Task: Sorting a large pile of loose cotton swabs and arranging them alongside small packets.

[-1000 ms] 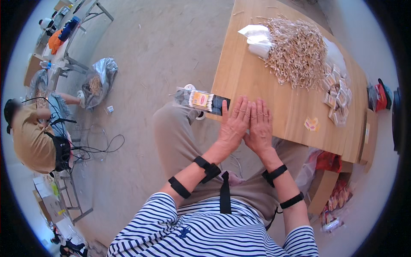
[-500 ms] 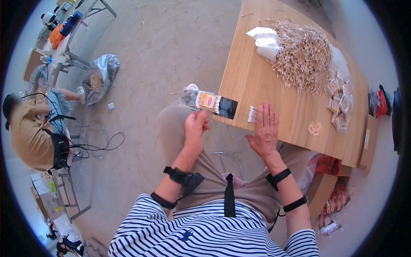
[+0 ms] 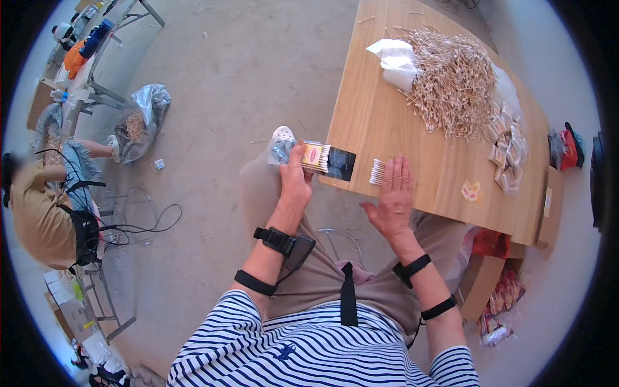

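Note:
My left hand (image 3: 294, 184) is closed on a small clear packet of cotton swabs (image 3: 314, 157) at the table's left corner, its thumb lying over the packet's left part. A yellow and white card shows inside the packet, with white swab tips along its right side. The packet meets a flat black piece (image 3: 340, 164) at the table edge. My right hand (image 3: 394, 203) lies flat on the table, fingers stretched forward. Beside its fingertips is a short row of cotton swabs (image 3: 377, 171), partly hidden under the fingers.
A big heap of loose cotton swabs (image 3: 451, 84) covers the table's far part, by a white sheet (image 3: 394, 58). Filled packets (image 3: 509, 151) pile at the right, near yellow cards (image 3: 471, 191). Another person (image 3: 42, 216) sits at the left by a plastic bag (image 3: 148, 119) of swabs.
My left hand has moved up from just below the packet and taken hold of its left part. The right hand stays nearly in place beside the row of swabs.

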Demonstrator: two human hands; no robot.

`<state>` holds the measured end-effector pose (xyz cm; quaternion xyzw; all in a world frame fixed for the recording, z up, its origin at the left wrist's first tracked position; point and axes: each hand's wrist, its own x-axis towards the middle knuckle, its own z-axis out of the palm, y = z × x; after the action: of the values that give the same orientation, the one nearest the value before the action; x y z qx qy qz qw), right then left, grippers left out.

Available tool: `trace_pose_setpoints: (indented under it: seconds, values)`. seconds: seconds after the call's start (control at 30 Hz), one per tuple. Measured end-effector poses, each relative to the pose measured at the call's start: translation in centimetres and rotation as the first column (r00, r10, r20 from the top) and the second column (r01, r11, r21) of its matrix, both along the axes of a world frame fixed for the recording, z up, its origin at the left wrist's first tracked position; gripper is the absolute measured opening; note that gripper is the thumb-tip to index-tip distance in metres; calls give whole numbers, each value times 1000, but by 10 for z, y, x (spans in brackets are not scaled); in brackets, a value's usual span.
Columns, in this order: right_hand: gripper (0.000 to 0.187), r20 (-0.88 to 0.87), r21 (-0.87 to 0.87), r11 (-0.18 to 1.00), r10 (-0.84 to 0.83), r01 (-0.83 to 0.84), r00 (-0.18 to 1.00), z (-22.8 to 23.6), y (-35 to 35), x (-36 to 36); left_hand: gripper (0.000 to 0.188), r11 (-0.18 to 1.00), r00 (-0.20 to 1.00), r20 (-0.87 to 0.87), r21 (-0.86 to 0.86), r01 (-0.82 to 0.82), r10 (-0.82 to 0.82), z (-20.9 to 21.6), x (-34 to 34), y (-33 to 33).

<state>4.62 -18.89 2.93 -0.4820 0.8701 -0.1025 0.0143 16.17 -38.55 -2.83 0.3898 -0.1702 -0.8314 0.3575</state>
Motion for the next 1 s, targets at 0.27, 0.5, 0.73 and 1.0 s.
trace_pose_setpoints:
  seconds: [0.27,0.5,0.73,1.0]
  values:
    - [116,51,-39,999,17,-15,999,-2,-45,33,18,998,1000,-15,51,-21,22,-6,-3,0]
    - [112,79,-75,996,59,-53,995,-2,-73,47,16,999,999,-14,40,-35,35,-1,-4,0]
    - [112,76,-131,985,121,-111,990,-4,-88,50,14,996,997,0,-42,-73,73,3,-4,2]
    - [103,56,-134,990,49,-41,997,-7,-97,58,15,993,994,48,-78,-94,98,5,-7,4]
